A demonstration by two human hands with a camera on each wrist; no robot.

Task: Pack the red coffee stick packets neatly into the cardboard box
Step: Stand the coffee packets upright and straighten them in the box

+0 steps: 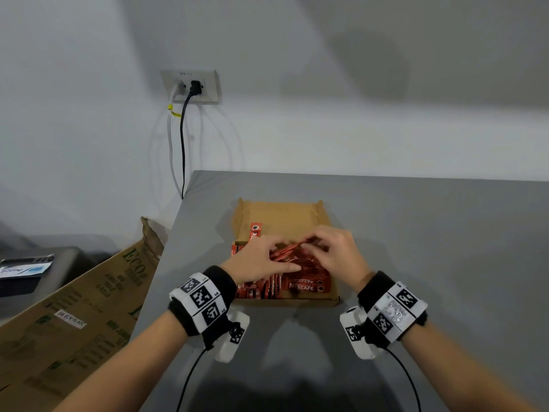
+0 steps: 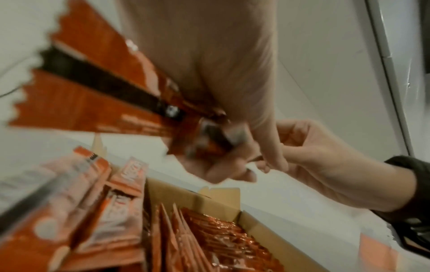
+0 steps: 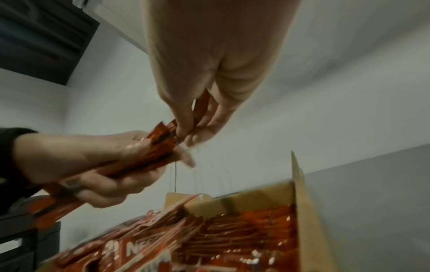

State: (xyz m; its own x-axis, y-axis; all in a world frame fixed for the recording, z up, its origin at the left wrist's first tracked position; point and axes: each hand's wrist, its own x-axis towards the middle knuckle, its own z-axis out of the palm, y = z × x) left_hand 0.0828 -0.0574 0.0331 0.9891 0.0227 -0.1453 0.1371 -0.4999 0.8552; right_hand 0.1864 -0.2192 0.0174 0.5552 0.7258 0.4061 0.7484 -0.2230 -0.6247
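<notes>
An open cardboard box [image 1: 282,217] lies on the grey table, its near half filled with red coffee stick packets [image 1: 303,285], some upright in rows [image 2: 209,239]. Both hands hover just above the box. My left hand [image 1: 261,257] grips a small bundle of red packets [image 1: 286,251] held level over the box. My right hand [image 1: 332,248] pinches the bundle's other end [image 3: 197,110] between thumb and fingers. One packet [image 1: 255,231] leans against the box's left wall.
The box's far half shows bare cardboard. A large printed carton [image 1: 74,316] leans against the table's left edge. A wall socket [image 1: 191,86] with two cables hangs behind. Grey table surface [image 1: 445,248] extends to the right.
</notes>
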